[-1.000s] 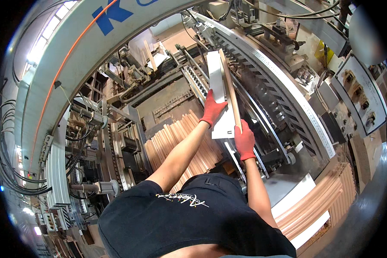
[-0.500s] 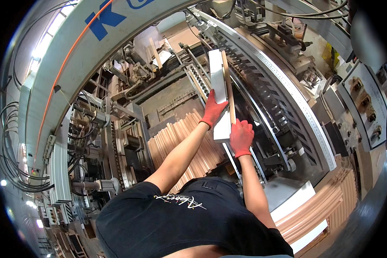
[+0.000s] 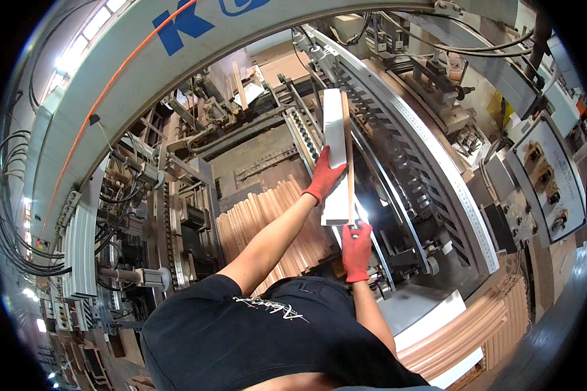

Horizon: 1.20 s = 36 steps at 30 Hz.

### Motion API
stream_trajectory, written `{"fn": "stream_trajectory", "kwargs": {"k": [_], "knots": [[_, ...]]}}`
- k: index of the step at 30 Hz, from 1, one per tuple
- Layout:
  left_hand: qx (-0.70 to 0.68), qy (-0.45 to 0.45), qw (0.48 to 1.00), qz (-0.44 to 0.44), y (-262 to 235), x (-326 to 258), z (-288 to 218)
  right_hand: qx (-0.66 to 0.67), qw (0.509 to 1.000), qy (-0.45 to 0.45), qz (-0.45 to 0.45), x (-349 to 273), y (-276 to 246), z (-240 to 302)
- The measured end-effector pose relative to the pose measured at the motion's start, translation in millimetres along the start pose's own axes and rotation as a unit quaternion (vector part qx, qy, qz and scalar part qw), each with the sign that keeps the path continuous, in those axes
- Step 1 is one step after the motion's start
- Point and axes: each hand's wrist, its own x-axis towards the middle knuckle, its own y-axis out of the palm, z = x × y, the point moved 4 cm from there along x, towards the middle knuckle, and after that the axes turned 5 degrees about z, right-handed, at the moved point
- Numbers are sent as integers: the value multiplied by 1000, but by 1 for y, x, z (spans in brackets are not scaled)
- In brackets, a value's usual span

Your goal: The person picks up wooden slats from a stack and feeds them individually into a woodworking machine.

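A long white board (image 3: 333,124) extends away from me above the machine rails, its near end facing my body. My left hand (image 3: 326,176), in a red glove, is closed on the board around mid-length, with the thumb across its top face. Along the board's right side runs a thin light-brown wooden strip (image 3: 349,146). My right hand (image 3: 357,253), also red-gloved, is closed at the near end of this strip, just beyond the board's end. The glove partly hides the strip's tip.
Below my left forearm lie many brown wooden mouldings (image 3: 274,225) side by side. More mouldings (image 3: 460,332) are stacked at lower right. A curved-looking metal rail with a scale (image 3: 430,130) borders the right side. A control panel (image 3: 549,179) stands far right; a large beam (image 3: 111,98) crosses upper left.
My right hand has slid nearer to my body, from the strip's side to its near end. The board and my left hand have shifted slightly nearer. The whole view has turned a little.
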Motion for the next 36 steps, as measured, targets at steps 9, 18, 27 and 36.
{"fn": "stream_trajectory", "kwargs": {"k": [9, 18, 27, 36], "knots": [[157, 11, 988, 11, 10, -3, -31, 344, 931, 116, 15, 32, 30, -27], [226, 19, 973, 51, 27, 15, -57, 338, 921, 81, -175, 71, -26, -31], [120, -29, 992, 35, 79, 95, 8, 345, 889, 112, -281, 109, -67, -26], [70, -6, 996, -59, 132, 109, -14, 365, 896, 96, -232, 135, -60, -21]]}}
